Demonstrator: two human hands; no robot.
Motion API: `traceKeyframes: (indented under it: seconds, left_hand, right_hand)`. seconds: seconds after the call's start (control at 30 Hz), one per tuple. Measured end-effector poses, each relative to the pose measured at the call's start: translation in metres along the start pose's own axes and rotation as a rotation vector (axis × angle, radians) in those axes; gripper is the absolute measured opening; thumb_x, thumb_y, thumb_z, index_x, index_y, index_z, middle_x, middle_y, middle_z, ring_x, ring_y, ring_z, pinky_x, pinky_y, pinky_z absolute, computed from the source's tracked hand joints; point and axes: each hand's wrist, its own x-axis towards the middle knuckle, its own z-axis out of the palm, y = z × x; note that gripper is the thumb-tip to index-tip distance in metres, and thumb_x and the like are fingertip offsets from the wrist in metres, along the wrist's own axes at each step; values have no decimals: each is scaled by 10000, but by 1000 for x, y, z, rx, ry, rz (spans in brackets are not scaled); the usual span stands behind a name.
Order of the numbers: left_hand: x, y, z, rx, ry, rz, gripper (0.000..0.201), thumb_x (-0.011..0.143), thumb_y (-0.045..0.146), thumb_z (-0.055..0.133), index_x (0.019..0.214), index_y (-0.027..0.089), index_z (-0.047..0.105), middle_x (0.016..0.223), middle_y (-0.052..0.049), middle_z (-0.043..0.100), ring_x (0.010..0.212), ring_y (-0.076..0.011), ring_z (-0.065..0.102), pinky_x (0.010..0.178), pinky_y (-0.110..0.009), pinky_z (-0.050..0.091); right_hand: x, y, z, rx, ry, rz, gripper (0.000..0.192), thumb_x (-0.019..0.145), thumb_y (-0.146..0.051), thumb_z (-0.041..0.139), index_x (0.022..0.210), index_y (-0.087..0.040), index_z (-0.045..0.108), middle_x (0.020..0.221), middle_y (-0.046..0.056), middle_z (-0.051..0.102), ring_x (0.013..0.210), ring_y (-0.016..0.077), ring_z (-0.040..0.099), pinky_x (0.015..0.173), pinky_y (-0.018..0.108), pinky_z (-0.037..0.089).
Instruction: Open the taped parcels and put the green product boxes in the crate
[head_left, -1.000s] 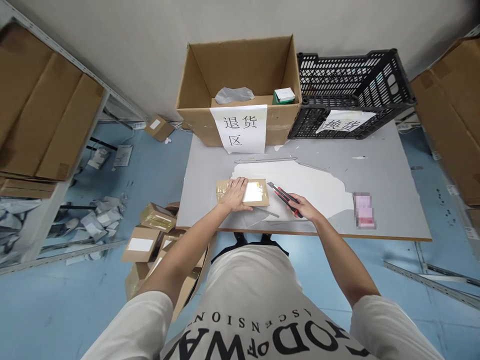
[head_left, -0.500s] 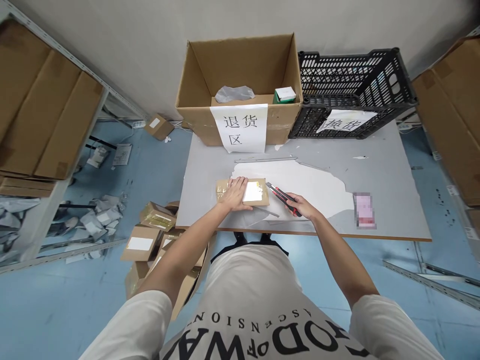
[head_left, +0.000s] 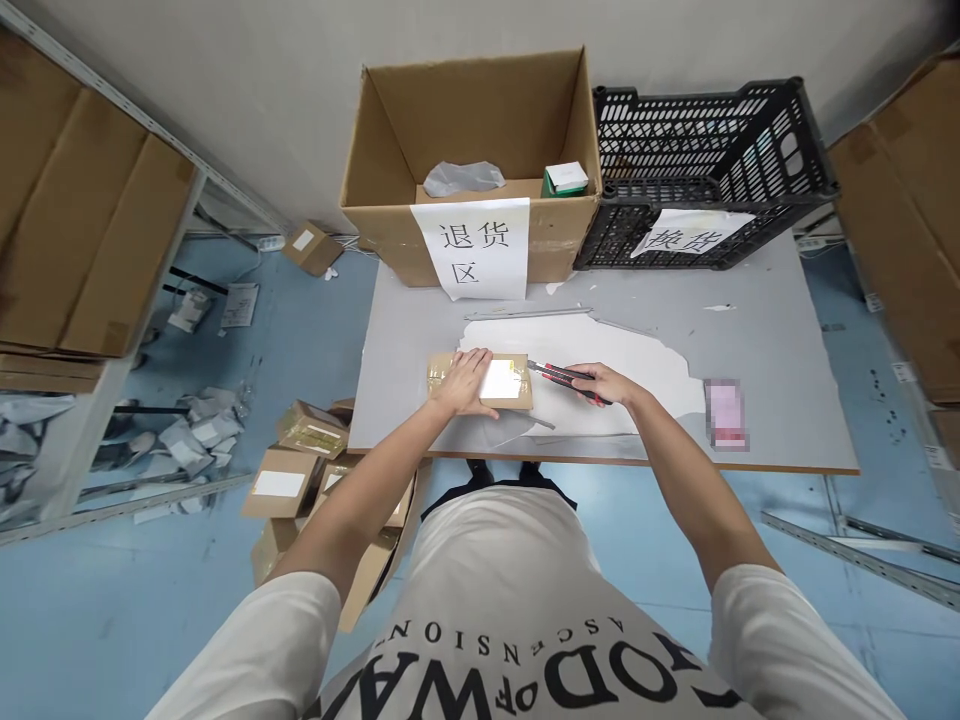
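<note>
pink item pixelated, parcel part-hidden by left grip, left carton cropped

Left hand, 1: palm down, thumb splayed. Right hand, 1: fingers curled. Forearms, 2: bare, crossing table edge.

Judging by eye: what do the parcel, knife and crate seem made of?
Parcel: matte brown cardboard, glossy patches suggesting clear tape. Knife: smooth black-and-red handle, probably plastic; greyish tip, likely metal. Crate: low-sheen black, likely moulded plastic, given its regular lattice.

The parcel is matt cardboard with glossy tape.
</note>
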Motion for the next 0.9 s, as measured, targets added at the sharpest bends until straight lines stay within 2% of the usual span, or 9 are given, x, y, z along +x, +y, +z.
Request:
traceKeyframes:
  seconds: [0.17,0.4,0.63,0.73,0.9]
  left_hand:
    - [0,-2,3,-14,11,-22,1267,502,790,626,1451,67,200,1473,-217,286,1368,-371,228,1134,-489,105]
    - [-8,0,1,-10,-1,-1,1241,562,813,548,1472,82,127,1523,-192,174,1408,-350,123,1136,-475,59]
    - [-8,-4,4,-26,35,48,1222,573,804,548,1461,57,163,1480,-210,278,1383,-359,200,1138,-475,75]
    - [-7,-5,5,-33,63,38,1235,547,804,571,1455,59,187,1460,-219,306,1364,-371,234,1133,-483,96]
    - [-6,-5,5,-38,46,49,1256,515,804,595,1451,65,202,1452,-219,317,1357,-380,240,1129,-499,99]
  right_hand:
    - [3,4,-1,23,-12,8,586,809,-438,592,1323,-175,495,499,-64,485,358,64,398,343,186,330]
    - [4,16,0,57,-45,4,619,784,-482,616,1315,-185,503,547,-50,522,375,68,422,338,190,327]
    - [7,9,-2,-8,-51,11,613,796,-485,601,1319,-182,498,545,-49,518,363,65,406,328,190,316]
    - [0,13,1,-4,-64,13,605,806,-476,593,1319,-173,492,518,-60,489,363,68,401,341,191,321]
    - [-7,21,8,27,-31,0,591,801,-478,594,1301,-176,507,535,-54,508,373,69,398,350,197,315]
